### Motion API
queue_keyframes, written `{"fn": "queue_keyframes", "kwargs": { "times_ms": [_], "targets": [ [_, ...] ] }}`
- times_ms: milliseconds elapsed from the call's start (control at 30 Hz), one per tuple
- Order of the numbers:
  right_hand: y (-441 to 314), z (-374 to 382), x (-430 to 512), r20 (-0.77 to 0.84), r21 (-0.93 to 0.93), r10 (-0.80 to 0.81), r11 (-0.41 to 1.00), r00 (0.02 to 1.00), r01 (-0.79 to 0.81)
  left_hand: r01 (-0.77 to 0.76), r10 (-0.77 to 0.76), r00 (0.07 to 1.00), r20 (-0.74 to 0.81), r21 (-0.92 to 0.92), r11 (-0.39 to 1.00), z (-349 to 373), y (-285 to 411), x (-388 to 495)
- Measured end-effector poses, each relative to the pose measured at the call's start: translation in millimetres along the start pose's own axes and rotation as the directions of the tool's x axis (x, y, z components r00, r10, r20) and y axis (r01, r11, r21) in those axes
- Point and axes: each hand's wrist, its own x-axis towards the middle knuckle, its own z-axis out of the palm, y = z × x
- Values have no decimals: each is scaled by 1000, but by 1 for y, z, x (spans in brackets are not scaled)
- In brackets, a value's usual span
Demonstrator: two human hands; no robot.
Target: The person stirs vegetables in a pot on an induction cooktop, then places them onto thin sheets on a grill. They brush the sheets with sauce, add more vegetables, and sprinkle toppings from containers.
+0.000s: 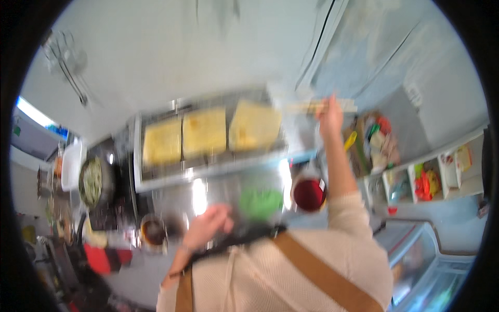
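My right hand (331, 115) is at the end of my outstretched arm, beyond the right end of a flat metal griddle (212, 162). Its fingers close around pale, thin sticks (304, 106), probably wooden; blur hides their exact kind. Three flat yellow sheets of dough or pancake lie in a row on the griddle: one at left (161, 142), one in the middle (204, 130), one at right (255, 126) with an uneven outline. My left hand (210, 224) hovers near my waist over the steel counter (175, 201), fingers partly curled and blurred; nothing shows in it.
A blurred green item (261, 202) and a container of dark red liquid (310, 193) sit before me. At left are a bowl of brown sauce (153, 230), a dark pan of pale green food (92, 183) and a white tub (73, 165). A shelf unit (409, 183) stands right.
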Motion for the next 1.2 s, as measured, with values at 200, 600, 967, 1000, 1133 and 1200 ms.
{"fn": "queue_keyframes", "kwargs": {
  "times_ms": [200, 600, 967, 1000, 1133, 1200],
  "targets": [
    [-129, 59, 51, 248, -131, -438, 869, 864, 477, -93, 114, 991, 70, -253, 963, -3, 13, 12],
    [-189, 148, 179, 149, -880, -667, 248, 730, 406, -155, 196, 979, 65, -395, 905, -2, 1, -2],
    [-198, 129, 213, 387, -824, -576, 134, 720, 551, -101, 100, 995, -18, -289, 952, 5, 11, 3],
    [-198, 132, 213, 353, -815, -566, 204, 745, 542, -110, 114, 993, 0, -264, 958, 6, 14, 6],
    [-193, 135, 209, 323, -809, -590, 234, 740, 539, -90, 96, 995, 13, -244, 966, 7, 22, 10],
    [-186, 121, 197, 417, -762, -748, 21, 516, 647, -94, 98, 995, 3, -267, 959, 4, 24, 9]
  ]
}}
